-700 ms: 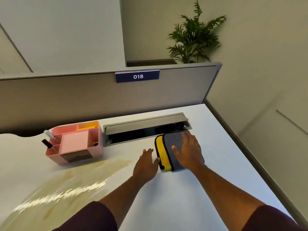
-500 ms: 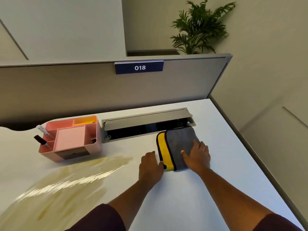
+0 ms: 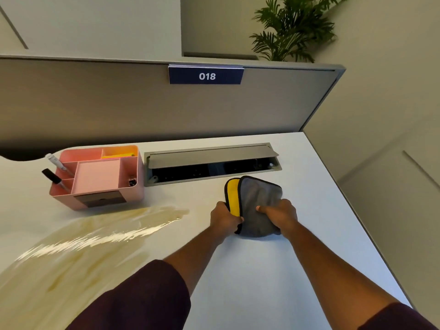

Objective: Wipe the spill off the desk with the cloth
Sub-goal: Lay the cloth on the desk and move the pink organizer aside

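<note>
A folded grey and yellow cloth (image 3: 258, 198) lies on the white desk (image 3: 262, 270), just in front of the cable tray. My left hand (image 3: 225, 219) grips its yellow left edge, fingers curled around it. My right hand (image 3: 281, 214) grips the near right part of the grey side, bunching the fabric. A yellowish shiny spill (image 3: 95, 236) spreads across the desk to the left of my hands, from near the organizer down to the lower left corner of the view.
A pink desk organizer (image 3: 100, 177) with pens stands at the back left, right behind the spill. An open grey cable tray (image 3: 212, 164) runs along the back. A partition wall (image 3: 166, 110) labelled 018 closes the rear. The desk's right edge (image 3: 357, 210) runs diagonally.
My hands went from resting flat on and beside the cloth to gripping it. The cloth has slid slightly toward me and its near edge is bunched up.
</note>
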`<state>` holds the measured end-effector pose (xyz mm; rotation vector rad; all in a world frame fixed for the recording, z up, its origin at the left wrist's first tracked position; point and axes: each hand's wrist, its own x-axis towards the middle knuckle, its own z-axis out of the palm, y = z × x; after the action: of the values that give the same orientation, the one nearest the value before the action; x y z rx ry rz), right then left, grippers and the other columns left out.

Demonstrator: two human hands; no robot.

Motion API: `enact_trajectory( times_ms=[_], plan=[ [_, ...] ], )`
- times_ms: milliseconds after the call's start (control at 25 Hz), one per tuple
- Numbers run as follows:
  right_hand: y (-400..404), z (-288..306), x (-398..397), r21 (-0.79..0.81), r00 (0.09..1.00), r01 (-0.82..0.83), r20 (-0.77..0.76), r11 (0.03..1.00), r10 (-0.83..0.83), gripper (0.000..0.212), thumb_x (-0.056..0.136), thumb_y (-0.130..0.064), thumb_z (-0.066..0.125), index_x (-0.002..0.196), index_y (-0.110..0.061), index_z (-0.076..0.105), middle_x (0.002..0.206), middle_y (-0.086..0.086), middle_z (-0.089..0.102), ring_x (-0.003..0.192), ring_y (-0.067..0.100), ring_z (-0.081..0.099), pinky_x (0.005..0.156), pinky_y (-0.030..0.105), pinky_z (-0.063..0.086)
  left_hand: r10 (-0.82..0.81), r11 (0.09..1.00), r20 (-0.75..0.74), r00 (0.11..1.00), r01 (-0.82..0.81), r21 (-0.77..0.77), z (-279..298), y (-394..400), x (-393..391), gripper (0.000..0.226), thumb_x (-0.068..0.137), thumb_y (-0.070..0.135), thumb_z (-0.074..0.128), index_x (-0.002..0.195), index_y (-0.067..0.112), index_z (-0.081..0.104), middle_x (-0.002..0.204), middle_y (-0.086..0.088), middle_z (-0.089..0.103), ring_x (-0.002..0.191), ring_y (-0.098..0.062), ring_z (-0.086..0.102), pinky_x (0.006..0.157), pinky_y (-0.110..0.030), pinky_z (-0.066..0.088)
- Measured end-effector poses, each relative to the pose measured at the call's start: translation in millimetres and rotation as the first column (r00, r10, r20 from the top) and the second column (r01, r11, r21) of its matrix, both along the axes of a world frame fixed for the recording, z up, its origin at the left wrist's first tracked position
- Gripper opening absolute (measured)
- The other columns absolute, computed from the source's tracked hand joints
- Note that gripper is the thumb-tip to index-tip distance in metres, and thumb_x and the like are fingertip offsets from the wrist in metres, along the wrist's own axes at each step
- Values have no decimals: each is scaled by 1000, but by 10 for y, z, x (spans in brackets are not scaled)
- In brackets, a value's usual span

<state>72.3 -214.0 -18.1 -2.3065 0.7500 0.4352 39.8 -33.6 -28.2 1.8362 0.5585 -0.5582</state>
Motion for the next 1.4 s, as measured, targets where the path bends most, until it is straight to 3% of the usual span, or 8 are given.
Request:
enact_trajectory(
  times_ms=[80,280,480,680,880,1040,1200,1400],
  plan=[
    [86,70,-76,137,999,29,19,990,-32,66,76,-34,90,128,-7,59,120,14,68,105,35,65,79,44,60,-24,1000,-61,998,23,-16,22,119,-12,55,76,25,87,118,7,56,114,-10,62,105,-28,61,80,-37,57],
    [327,350,-341,374,998,-44,67,926,20,68,79,-16,85,138,-19,51,128,11,59,102,31,61,75,45,57,127,976,-81,989,-139,-167,174,455,-327,61,58,32,93,110,12,68,112,-7,70,103,-29,65,92,-44,58],
    [781,563,-731,443,986,-161,113,882,123,73,81,-14,86,141,-22,46,131,9,53,104,31,59,77,46,56,283,928,10,959,-271,-255,530,933,-865,37,81,8,76,115,18,64,120,-3,67,110,-28,61,96,-41,51],
    [1346,587,-1158,524,956,-292,157,800,246,77,82,-17,88,144,-24,43,130,4,52,106,28,60,72,35,55,285,954,195,938,-259,-150,678,1527,-1528,57,88,-3,63,139,20,50,136,2,60,116,-23,57,97,-36,48],
    [1940,542,-1531,628,936,-353,243,693,256,68,84,-8,85,135,-32,46,135,5,57,111,30,64,75,33,62,367,926,255,895,-378,-5,648,2287,-2088,41,91,1,62,125,20,47,121,-6,62,103,-27,59,81,-36,50],
    [2226,301,-1795,429,920,-390,208,815,331,69,85,-12,85,141,-24,46,130,9,64,113,32,65,94,47,61,346,893,217,913,-392,221,493,2718,-2495,57,84,9,73,129,17,39,97,-6,65,88,-25,62,73,-36,50],
    [2360,203,-1929,63,875,-474,149,878,461,66,88,-30,83,143,-19,48,138,9,65,120,31,66,96,40,54,176,853,176,969,-239,465,323,2961,-2744,65,82,21,75,138,14,43,129,-9,56,120,-31,59,88,-37,47],
    [2628,180,-2015,-36,826,-540,168,841,538,49,89,-42,79,130,-23,61,131,5,65,118,27,65,98,42,56,-73,865,225,972,-51,499,330,3014,-2608,50,90,25,69,136,16,51,140,-3,55,127,-25,55,98,-33,44]
  ],
)
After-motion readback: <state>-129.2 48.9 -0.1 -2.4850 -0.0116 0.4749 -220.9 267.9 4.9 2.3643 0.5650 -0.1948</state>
